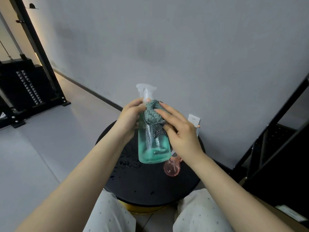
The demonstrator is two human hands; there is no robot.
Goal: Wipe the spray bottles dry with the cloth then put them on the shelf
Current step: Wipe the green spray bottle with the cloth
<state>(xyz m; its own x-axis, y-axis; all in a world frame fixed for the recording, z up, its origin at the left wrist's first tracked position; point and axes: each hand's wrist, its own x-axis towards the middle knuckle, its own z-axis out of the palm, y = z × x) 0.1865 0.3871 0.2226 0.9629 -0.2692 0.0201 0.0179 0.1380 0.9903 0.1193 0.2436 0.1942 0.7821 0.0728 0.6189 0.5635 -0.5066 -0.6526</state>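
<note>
A clear green spray bottle (pixel 153 148) with a white trigger head is held upright above the round black table (pixel 150 190). My left hand (pixel 129 117) grips its neck just under the trigger. My right hand (pixel 179 131) holds a grey-green cloth (pixel 153 113) against the bottle's shoulder, fingers curled round the cloth, whose checked edge hangs down over the glass. A pink spray bottle (pixel 172 166) lies on the table behind the green one, partly hidden by my right wrist.
Water drops (pixel 128 163) lie on the tabletop's left side. A black metal shelf (pixel 275 148) stands at the right. A black weight machine (pixel 25 84) is at the far left. A wall socket (pixel 194 121) sits low on the grey wall. My knees are below the table.
</note>
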